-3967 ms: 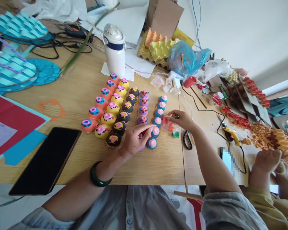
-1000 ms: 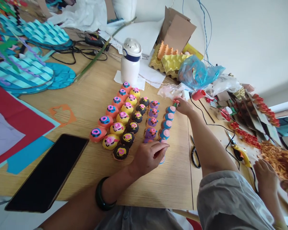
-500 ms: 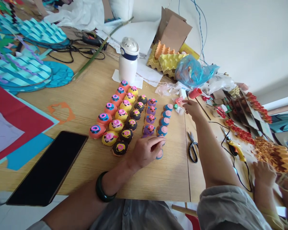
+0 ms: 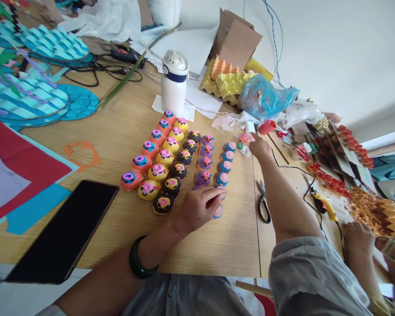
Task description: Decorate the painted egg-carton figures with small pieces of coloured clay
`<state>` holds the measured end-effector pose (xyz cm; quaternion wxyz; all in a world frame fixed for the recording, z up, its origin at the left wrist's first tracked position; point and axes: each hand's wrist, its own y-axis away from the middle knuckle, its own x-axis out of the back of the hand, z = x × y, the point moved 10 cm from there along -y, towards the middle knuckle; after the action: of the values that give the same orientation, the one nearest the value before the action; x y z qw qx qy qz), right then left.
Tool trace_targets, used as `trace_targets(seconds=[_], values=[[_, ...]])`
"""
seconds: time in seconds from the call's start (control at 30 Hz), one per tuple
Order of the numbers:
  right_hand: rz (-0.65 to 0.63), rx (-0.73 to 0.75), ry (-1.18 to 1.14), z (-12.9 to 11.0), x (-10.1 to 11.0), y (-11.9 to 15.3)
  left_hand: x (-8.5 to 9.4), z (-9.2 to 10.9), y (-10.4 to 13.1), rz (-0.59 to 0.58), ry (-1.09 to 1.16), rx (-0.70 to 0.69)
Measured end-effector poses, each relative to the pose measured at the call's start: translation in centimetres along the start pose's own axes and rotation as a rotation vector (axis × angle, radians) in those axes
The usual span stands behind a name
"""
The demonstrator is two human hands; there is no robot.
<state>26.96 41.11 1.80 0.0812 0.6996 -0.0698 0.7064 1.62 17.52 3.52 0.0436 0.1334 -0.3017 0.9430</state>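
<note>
My left hand (image 4: 197,207), with a dark bangle on the wrist, rests over the near end of the rows, its fingers pressed together by the blue pieces with pink tops (image 4: 222,179). Whatever lies between those fingertips is hidden. My right hand (image 4: 259,145) reaches forward to a small plastic bag with pink and green bits (image 4: 246,139), fingers bent at its edge. Left of my left hand stand rows of small painted domes: orange (image 4: 150,149), yellow (image 4: 165,157), black (image 4: 179,170) and purple (image 4: 205,163), with coloured swirls on top.
Black scissors (image 4: 263,202) lie beside my right forearm. A white bottle (image 4: 174,85) stands behind the rows, a dark tablet (image 4: 64,230) at left. A yellow-handled tool (image 4: 325,206) with a cord lies right, near another person's hands (image 4: 360,239). A red cup (image 4: 267,127) lies beyond.
My right hand has moved slightly left and nearer, down onto the small plastic bag. My left hand has stayed almost in place.
</note>
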Motion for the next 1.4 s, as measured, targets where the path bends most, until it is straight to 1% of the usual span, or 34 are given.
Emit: trace_targets(seconds=[0.13, 0.27, 0.37, 0.5, 0.57, 0.67, 0.73, 0.8, 0.83, 0.9, 0.97, 1.03, 1.1, 1.17, 1.2, 1.27, 1.33, 1.4], values=[[-0.02, -0.041, -0.001, -0.9, -0.4, -1.8, 0.0, -0.1, 0.0, 0.027, 0.004, -0.02], [-0.024, -0.077, -0.031, -1.1, -0.7, -2.1, 0.1, 0.1, 0.0, 0.04, -0.021, -0.039], [0.002, -0.102, -0.085, -0.8, -0.4, -1.5, 0.3, 0.7, -0.2, 0.022, -0.158, -0.077], [0.07, -0.124, -0.208, 0.3, 0.5, 0.2, -0.1, 1.4, -0.4, -0.071, -0.342, -0.115], [0.09, -0.131, -0.297, 1.0, 0.8, 1.1, -0.3, 2.0, -0.3, -0.086, -0.366, -0.155], [0.085, -0.134, -0.464, 1.5, 0.8, 2.4, -0.3, 2.5, 0.0, -0.052, -0.353, -0.207], [0.073, -0.122, -0.583, 1.2, 0.7, 3.6, -0.1, 2.3, 0.1, -0.017, -0.345, -0.2], [0.069, -0.092, -0.698, 0.4, 0.8, 5.3, -0.1, 1.8, 0.1, -0.015, -0.35, -0.179], [0.081, -0.072, -0.756, -0.1, 0.9, 6.4, -0.3, 1.5, 0.1, -0.036, -0.354, -0.175], [0.124, -0.032, -0.882, -0.7, 1.2, 9.2, -1.2, 1.2, 0.2, -0.116, -0.361, -0.184], [0.179, 0.019, -1.185, -1.0, 1.2, 12.5, -2.1, 1.1, 0.3, -0.199, -0.358, -0.205], [0.158, 0.03, -1.318, -1.1, 0.3, 15.5, -2.4, 1.2, 0.4, -0.218, -0.332, -0.211], [0.14, -0.031, -1.395, -0.8, -1.0, 18.0, -2.1, 1.3, 0.4, -0.185, -0.285, -0.211], [0.076, -0.084, -1.488, -0.9, -2.5, 19.7, -1.5, 1.6, 0.4, -0.129, -0.237, -0.217], [0.038, -0.076, -1.547, -1.4, -3.0, 20.3, -1.3, 1.7, 0.4, -0.104, -0.217, -0.224], [-0.038, -0.005, -1.685, -2.5, -3.2, 21.1, -0.8, 2.0, 0.4, -0.057, -0.185, -0.234], [-0.116, 0.086, -1.804, -3.7, -2.8, 21.6, -0.4, 2.3, 0.2, -0.023, -0.165, -0.232], [-0.205, 0.153, -1.85, -4.6, -2.6, 21.9, -0.1, 2.5, -0.3, 0.004, -0.157, -0.21]])
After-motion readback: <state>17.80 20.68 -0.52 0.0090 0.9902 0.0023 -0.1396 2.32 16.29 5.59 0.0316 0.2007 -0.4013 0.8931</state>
